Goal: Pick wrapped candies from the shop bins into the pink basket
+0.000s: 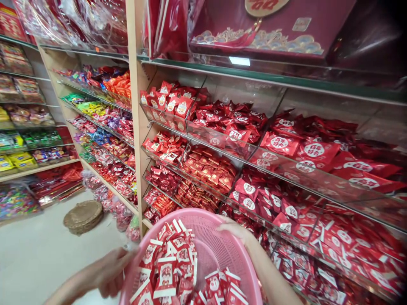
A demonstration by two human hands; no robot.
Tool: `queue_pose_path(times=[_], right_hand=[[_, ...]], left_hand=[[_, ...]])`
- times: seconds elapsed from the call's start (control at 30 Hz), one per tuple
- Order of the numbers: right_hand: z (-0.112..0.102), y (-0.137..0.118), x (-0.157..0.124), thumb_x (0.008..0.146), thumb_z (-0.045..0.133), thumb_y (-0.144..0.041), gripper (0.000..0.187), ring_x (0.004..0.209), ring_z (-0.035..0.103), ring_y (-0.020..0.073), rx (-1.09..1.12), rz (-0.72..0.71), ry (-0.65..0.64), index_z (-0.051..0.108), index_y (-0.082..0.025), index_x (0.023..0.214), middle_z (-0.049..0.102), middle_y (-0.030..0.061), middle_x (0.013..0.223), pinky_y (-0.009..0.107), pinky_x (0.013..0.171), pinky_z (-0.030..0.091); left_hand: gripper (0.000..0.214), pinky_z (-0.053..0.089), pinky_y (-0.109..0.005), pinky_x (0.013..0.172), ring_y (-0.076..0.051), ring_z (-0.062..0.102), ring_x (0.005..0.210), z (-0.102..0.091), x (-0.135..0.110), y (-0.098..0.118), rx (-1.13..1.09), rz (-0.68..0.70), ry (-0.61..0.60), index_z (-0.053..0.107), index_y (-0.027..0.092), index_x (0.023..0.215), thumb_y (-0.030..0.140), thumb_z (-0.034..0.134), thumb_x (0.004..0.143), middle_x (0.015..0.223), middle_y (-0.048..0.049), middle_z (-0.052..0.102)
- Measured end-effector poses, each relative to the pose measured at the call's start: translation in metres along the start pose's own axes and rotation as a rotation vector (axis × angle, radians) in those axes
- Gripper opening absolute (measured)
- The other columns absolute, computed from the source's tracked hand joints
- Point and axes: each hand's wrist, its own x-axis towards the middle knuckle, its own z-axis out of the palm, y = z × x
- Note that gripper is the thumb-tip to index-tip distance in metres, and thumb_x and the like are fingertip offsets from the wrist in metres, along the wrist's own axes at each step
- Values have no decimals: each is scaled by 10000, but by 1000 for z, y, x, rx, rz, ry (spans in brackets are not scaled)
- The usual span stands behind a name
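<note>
Plainly, from the head view, we look down on a pink basket (pixel 214 245) at the bottom middle, tilted so that we see into it. Our right hand (pixel 233 228) is at its far right rim, with the forearm running up and inward from the lower right. The fingertips hook over the rim and reach just inside the wall, so this grip is closed around the basket's edge. Our left hand (pixel 112 271) comes in low from the left, its wrist level and its fingers bent. The fingertips are at the basket's left rim, while the lower fingers curl downward outside the wall. That hand is blurred, and we cannot tell whether its grip pinches the rim or only rests against it.

Inside the basket, red and white candy packets (pixel 167 273) lie in a big heap on the left and a smaller one at the lower right, with bare mesh between them. Just beyond our hands stand shelves (pixel 135 127) filled with red packets (pixel 281 144). A round woven stool (pixel 83 217) sits on the floor (pixel 28 254) to the left.
</note>
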Motion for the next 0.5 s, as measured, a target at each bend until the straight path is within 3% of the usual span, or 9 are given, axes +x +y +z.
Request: queue_pose_path(times=[0.1,0.17,0.27,0.33,0.5], right_hand=[[5,0,5,560,676,-298,468,759,630,207,-24,-11,-11,611,-235,1019,673,38,889,352,728,482],[10,0,9,549,685,-286,479,781,629,209,-12,-19,-22,611,-236,1019,672,35,892,357,755,475],[18,-1,14,542,691,-282,481,828,624,224,-1,-34,-26,614,-249,1015,667,31,904,374,794,461],[26,-3,18,535,696,-291,453,843,621,232,-9,-54,1,628,-278,982,667,19,889,379,805,456],[47,-11,37,475,716,-302,396,786,629,242,-21,-83,-6,655,-326,865,664,-10,794,379,780,453]], left_hand=[[599,418,-240,489,-155,539,541,-29,36,50,105,257,172,558,148,697,716,368,692,581,-29,581],[590,435,-248,597,-164,554,661,-36,62,85,98,486,174,575,136,709,693,381,713,707,-44,623],[591,443,-257,704,-172,569,770,-30,95,122,-44,602,-84,623,123,857,663,421,726,851,-57,652],[614,449,-268,695,-171,583,739,-22,112,134,-81,543,-304,642,116,900,659,399,747,841,-66,661],[634,455,-284,724,-194,602,795,-16,145,149,-177,359,-675,661,125,956,671,499,677,951,-89,663]])
